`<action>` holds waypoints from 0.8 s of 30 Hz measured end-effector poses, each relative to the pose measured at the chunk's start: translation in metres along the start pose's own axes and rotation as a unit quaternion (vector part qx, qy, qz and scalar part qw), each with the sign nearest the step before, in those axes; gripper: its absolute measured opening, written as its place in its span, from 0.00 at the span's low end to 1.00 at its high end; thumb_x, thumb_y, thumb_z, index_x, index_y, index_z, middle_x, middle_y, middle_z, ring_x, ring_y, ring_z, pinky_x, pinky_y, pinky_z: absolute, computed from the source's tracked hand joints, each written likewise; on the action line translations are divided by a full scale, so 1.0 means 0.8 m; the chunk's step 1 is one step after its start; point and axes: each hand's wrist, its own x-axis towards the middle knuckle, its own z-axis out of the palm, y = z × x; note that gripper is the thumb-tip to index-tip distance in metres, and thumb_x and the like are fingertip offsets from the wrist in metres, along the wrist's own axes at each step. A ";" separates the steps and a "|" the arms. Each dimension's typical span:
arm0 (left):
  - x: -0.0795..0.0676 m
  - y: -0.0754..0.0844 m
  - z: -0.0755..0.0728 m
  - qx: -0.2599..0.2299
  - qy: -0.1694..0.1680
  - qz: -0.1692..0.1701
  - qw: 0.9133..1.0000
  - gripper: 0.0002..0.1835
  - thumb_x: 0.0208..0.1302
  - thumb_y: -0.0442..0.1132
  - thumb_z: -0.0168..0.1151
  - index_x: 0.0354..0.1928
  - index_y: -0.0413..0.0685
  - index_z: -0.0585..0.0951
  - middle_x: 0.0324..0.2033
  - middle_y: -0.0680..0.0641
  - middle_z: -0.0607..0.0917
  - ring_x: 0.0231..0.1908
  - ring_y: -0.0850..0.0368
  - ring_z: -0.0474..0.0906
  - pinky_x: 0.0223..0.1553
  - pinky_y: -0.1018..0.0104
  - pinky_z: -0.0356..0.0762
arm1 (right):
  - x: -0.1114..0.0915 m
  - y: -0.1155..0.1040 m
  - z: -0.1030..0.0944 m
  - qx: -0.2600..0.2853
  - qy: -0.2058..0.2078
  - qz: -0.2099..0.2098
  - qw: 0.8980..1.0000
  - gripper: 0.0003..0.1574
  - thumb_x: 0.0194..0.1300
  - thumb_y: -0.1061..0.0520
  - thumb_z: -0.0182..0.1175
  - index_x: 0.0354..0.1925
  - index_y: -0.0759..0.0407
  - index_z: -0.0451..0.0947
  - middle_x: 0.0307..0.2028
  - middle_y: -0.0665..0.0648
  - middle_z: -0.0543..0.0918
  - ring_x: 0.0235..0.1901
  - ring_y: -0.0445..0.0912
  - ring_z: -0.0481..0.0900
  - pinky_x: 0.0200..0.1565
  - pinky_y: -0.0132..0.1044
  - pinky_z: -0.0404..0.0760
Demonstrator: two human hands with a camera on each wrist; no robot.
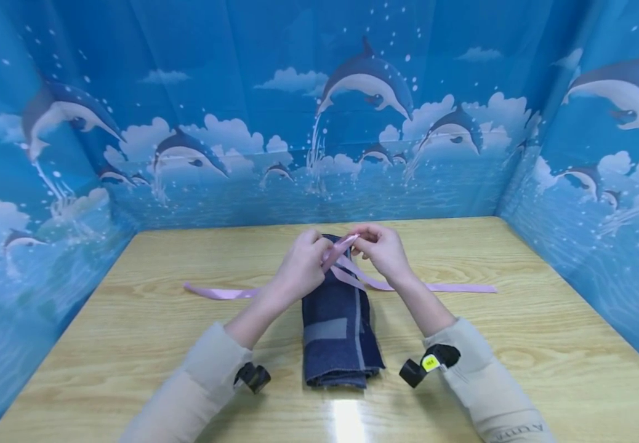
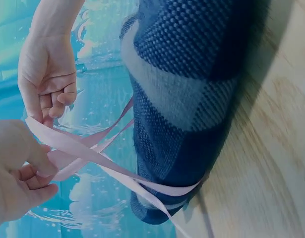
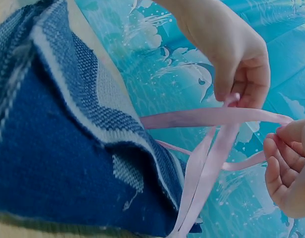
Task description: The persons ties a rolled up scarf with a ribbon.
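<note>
A dark blue woven cloth (image 1: pixel 333 307) with grey stripes lies folded into a long bundle on the table. A pink ribbon (image 1: pixel 460 288) passes around its far end, and its tails spread out to both sides. Above that end my left hand (image 1: pixel 304 261) pinches a part of the ribbon between thumb and fingers. Close by on the right, my right hand (image 1: pixel 383 249) pinches another stretch of it. Between the two hands the ribbon strands cross, as the left wrist view shows over the cloth (image 2: pixel 182 99). Whether a knot is formed there I cannot tell.
The wooden table (image 1: pixel 159 344) carries the bundle near its middle. Behind it and at both sides hangs a blue curtain (image 1: pixel 231 74) printed with dolphins. Small black cameras (image 1: pixel 253 376) are strapped at both wrists.
</note>
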 end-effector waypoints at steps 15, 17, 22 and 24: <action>-0.014 -0.023 -0.008 0.182 0.038 0.082 0.979 0.05 0.42 0.24 0.65 0.21 0.38 0.79 0.22 0.45 0.74 0.27 0.48 0.71 0.30 0.60 0.71 | -0.002 0.009 -0.017 -0.151 0.040 -0.041 0.987 0.09 0.60 0.60 0.62 0.38 0.65 0.81 0.43 0.61 0.79 0.40 0.51 0.76 0.36 0.36 0.75; -0.016 -0.026 -0.009 0.198 0.036 0.079 0.976 0.04 0.42 0.26 0.65 0.20 0.39 0.79 0.22 0.45 0.76 0.27 0.49 0.72 0.30 0.60 0.72 | -0.003 0.010 -0.019 -0.149 0.039 -0.038 0.987 0.08 0.60 0.60 0.62 0.36 0.65 0.80 0.43 0.60 0.80 0.38 0.51 0.77 0.35 0.37 0.75; -0.020 -0.034 -0.009 0.224 0.001 0.044 0.974 0.04 0.44 0.31 0.67 0.22 0.42 0.79 0.20 0.46 0.79 0.25 0.49 0.76 0.26 0.59 0.74 | -0.004 0.013 -0.026 -0.112 0.030 -0.006 0.993 0.08 0.61 0.59 0.61 0.36 0.64 0.78 0.40 0.60 0.81 0.30 0.51 0.77 0.28 0.32 0.73; -0.022 -0.037 -0.010 0.228 -0.003 0.031 0.973 0.07 0.43 0.34 0.70 0.22 0.43 0.79 0.19 0.47 0.79 0.23 0.50 0.77 0.23 0.58 0.74 | -0.004 0.016 -0.029 -0.096 0.027 0.006 0.995 0.08 0.62 0.60 0.60 0.38 0.65 0.78 0.38 0.60 0.82 0.28 0.51 0.78 0.25 0.30 0.71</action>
